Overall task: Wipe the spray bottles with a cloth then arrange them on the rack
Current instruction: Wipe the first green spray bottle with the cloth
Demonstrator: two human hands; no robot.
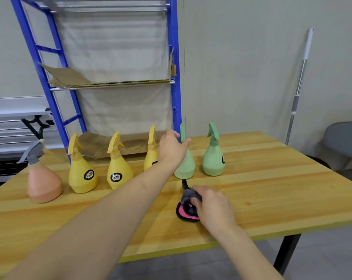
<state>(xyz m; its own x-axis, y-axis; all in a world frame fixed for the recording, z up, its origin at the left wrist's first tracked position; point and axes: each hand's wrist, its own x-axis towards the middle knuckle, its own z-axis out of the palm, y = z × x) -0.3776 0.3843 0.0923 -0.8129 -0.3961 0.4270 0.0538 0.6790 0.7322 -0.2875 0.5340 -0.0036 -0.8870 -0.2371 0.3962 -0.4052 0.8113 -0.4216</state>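
Several spray bottles stand in a row on the wooden table (pixel 272 190): a pink one (pixel 44 183), three yellow ones (pixel 82 176) (pixel 118 172) (pixel 151 156), and two green ones (pixel 186 165) (pixel 213 160). My left hand (pixel 171 148) reaches across to the nearer green bottle, fingers spread around its neck; whether it grips is unclear. It covers part of the third yellow bottle. My right hand (pixel 211 205) rests on the table, closed on a grey, black and pink cloth (pixel 186 211). The blue rack (pixel 172 57) stands behind the table.
Cardboard sheets (pixel 70 77) lie on the rack's shelves. A metal pole (pixel 299 81) leans on the wall at the right, and a grey chair (pixel 345 140) stands beyond the table's right edge. White metal bars sit at the left.
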